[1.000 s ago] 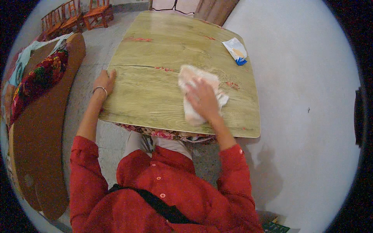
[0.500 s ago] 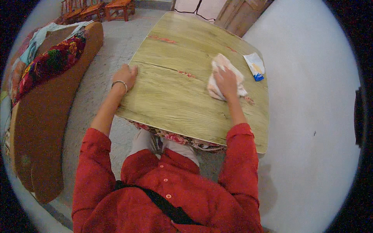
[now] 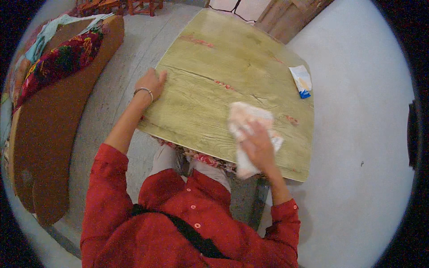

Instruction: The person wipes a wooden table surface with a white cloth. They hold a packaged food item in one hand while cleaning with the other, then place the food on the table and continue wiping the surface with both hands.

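Note:
A wooden-look table (image 3: 201, 89) with a yellow-green top and small red flower prints stands in front of me. My left hand (image 3: 151, 85) grips its left edge, the thumb lying on top. My right hand (image 3: 258, 145), slightly blurred, presses a pale pink and white cloth (image 3: 250, 115) onto the tabletop by the near edge. Part of the cloth hangs over that edge. Near the far right side lies a white packet (image 3: 300, 78) with a blue end, apart from both hands.
Close along the right runs a white wall (image 3: 357, 116). To the left stands a brown sofa-like piece (image 3: 51, 134) with a colourful patterned cloth (image 3: 62, 58) on it. Wooden chairs (image 3: 143, 6) and a brown wooden door (image 3: 290, 18) are at the back. Flowered fabric (image 3: 203, 158) hangs under the table.
My right hand has drawn the cloth toward me, from the table's right middle to its near edge. My left hand stays on the left edge. The view has shifted slightly.

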### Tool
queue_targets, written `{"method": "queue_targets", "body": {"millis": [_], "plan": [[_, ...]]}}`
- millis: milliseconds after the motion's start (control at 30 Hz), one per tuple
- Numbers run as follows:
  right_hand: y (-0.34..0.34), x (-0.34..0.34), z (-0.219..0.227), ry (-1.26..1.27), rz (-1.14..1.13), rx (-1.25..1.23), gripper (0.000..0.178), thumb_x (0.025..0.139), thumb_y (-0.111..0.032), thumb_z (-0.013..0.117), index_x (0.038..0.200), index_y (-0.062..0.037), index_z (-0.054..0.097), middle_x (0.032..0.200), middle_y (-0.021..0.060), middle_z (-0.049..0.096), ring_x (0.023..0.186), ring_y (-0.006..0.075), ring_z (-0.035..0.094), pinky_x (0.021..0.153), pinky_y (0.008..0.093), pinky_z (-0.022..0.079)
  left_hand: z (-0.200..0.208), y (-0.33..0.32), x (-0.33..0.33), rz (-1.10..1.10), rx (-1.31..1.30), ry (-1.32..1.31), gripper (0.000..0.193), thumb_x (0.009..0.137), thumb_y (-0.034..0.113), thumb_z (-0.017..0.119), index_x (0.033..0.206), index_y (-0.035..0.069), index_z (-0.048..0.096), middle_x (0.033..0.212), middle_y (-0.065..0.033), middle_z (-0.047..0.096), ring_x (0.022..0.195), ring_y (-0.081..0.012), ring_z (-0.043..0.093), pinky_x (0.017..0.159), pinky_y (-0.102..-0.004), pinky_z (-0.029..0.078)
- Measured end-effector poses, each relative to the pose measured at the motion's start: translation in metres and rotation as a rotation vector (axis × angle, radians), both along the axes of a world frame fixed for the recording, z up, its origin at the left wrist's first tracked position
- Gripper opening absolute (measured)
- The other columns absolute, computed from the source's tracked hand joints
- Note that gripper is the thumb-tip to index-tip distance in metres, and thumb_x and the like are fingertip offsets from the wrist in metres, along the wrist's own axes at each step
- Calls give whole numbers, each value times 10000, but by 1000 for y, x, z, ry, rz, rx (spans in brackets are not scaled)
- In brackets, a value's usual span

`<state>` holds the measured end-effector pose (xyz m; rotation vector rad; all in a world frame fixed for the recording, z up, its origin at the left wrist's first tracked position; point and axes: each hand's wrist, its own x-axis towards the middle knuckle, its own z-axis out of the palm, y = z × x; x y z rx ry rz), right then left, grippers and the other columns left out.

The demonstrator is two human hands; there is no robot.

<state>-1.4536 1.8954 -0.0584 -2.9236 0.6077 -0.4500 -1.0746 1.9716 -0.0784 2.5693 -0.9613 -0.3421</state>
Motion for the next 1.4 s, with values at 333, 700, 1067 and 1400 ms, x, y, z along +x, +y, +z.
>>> {"method": "queue_targets", "body": {"millis": [333,700,1067,1400], "plan": [[13,93,-8,-121,-84,-124,374,811,-296,552,1153,-145,563,1279,112,466,1175,335,405,964,478,314,-24,-9,24,-29,-24,-32,571,881,511,356,1092,-4,480,1031,-267,578,963,-398,564,823,-466,435],[16,-97,8,18,-536,-42,339,828,-203,559,1128,-47,566,1264,159,474,1180,360,404,1018,446,267,-20,-1,22,-28,-20,-123,609,877,533,338,1094,-19,479,1013,-275,580,968,-419,551,836,-474,419],[-3,-92,-9,-84,-570,-154,343,843,-286,503,1098,-69,580,1224,162,501,1134,380,428,973,483,305,-54,-11,56,-131,-9,-228,635,872,544,345,1057,-43,503,1046,-290,560,1000,-423,532,854,-450,411],[-74,-178,-20,-75,-831,-216,315,837,-261,524,1091,-86,589,1191,172,518,1104,358,459,938,473,344,-34,-11,35,-104,-32,-227,615,874,542,341,1019,-32,510,988,-286,580,930,-426,558,820,-464,425]]}}
